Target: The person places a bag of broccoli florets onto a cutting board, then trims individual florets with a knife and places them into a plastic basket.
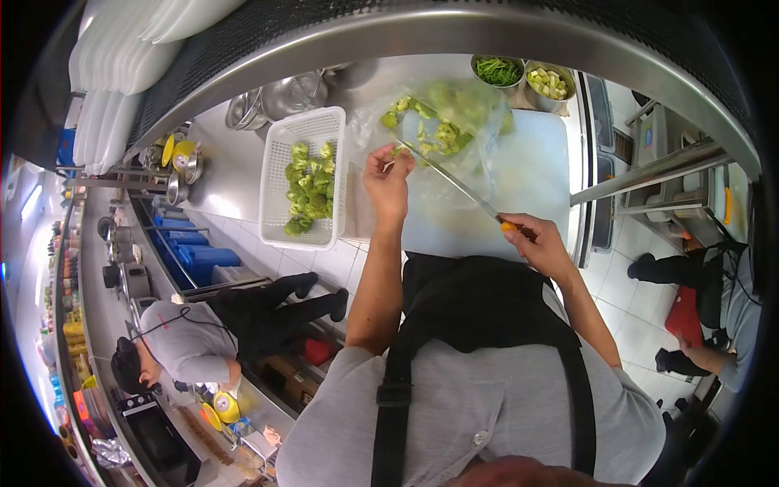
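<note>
My right hand [542, 246] is wrapped round the dark and orange handle of a knife [460, 185]. Its long blade slants up and left, the tip close to my left hand [388, 180]. Between the pinched fingertips of that hand is a small green broccoli piece [398, 152]. Just beyond the blade, a clear plastic bag [487, 146] with broccoli florets [444, 136] in and around it lies on the white cutting board [535, 183]. Left of my left hand stands a white perforated basket [337, 187] with several broccoli florets [310, 185] inside.
Metal bowls of chopped greens [497, 71] and pale green chunks [548, 83] stand behind the board. More metal bowls [294, 93] sit at the back left. A steel shelf edge [389, 28] spans overhead. One co-worker [191, 337] is at the left counter, another person [714, 300] at right.
</note>
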Motion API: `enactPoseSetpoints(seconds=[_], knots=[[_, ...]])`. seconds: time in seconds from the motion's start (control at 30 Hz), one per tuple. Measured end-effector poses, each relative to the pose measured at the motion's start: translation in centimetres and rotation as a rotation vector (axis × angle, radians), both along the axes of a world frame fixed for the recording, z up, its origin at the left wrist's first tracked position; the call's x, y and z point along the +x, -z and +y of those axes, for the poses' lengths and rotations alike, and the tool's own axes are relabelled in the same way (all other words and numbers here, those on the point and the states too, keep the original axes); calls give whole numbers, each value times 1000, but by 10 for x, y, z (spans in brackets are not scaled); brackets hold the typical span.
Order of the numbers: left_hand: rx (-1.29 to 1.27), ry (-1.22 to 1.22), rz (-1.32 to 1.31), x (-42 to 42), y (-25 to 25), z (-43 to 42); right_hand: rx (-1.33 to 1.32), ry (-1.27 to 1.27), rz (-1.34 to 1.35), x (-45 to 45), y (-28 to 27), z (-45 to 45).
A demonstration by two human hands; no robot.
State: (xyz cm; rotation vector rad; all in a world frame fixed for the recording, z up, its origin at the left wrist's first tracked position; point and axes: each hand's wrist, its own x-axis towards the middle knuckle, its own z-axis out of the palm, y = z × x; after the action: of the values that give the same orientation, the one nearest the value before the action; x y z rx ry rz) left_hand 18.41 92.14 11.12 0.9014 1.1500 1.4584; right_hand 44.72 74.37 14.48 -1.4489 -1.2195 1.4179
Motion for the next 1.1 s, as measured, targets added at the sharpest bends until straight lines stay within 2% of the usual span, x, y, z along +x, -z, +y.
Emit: enactPoseSetpoints(seconds=[0.2,0.3,0.4,0.6,0.67,0.8,0.9,1.0,1.1], knots=[[15,31,77,-1,2,0,15,15,8,-1,2,-1],[43,108,211,-1,2,-5,-80,13,-35,-5,-2,7],[41,216,237,3,-8,-15,8,49,-47,-12,2,20],[60,356,-182,-5,-46,-33,-64,101,14,-14,-4,27],[9,356,-244,-14,-52,-35,-65,97,38,-15,-5,26],[-70,369,-451,-28,-40,-28,-86,108,112,-15,-2,20],[-124,379,-496,-29,-35,-28,-89,66,129,-13,-2,18],[-190,522,-449,-27,-36,-34,1,31,31,-15,0,20],[-160,719,-545,-18,-42,-48,32,40,-5,-16,-5,21]])
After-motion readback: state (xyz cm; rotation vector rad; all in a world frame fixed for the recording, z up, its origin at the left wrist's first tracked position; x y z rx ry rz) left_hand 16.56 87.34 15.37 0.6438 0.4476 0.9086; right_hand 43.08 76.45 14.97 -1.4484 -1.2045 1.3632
